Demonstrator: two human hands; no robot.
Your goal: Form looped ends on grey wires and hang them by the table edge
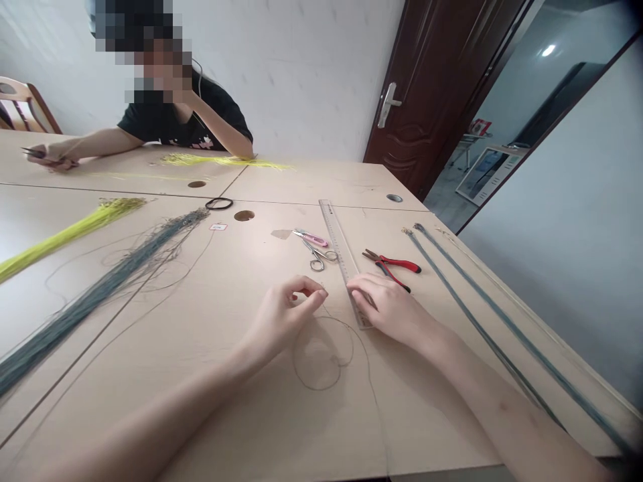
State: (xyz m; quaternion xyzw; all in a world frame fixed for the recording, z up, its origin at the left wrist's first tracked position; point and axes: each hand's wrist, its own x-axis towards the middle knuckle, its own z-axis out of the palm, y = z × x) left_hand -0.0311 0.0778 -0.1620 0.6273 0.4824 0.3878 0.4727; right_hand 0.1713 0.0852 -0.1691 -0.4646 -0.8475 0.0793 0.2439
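My left hand [289, 312] rests on the light wooden table [211, 375] with thumb and fingertips pinched on one end of a thin grey cord [321, 355]; the cord curls in a loop just below the hand and trails toward me. My right hand [389, 306] lies flat, fingers together, on the near end of a long clear ruler [340, 251]. Small scissors [319, 254] and a pink thread snip [311, 236] lie just beyond my left hand. Red-handled pliers [394, 265] lie right of the ruler.
A thick grey cord bundle [95, 294] and a yellow bundle [65, 231] stretch across the left. Two made-up grey strands [482, 314] run along the right edge. A black ring [219, 203] lies mid-table. A person [171, 114] sits at the far side, with more yellow cord [221, 161].
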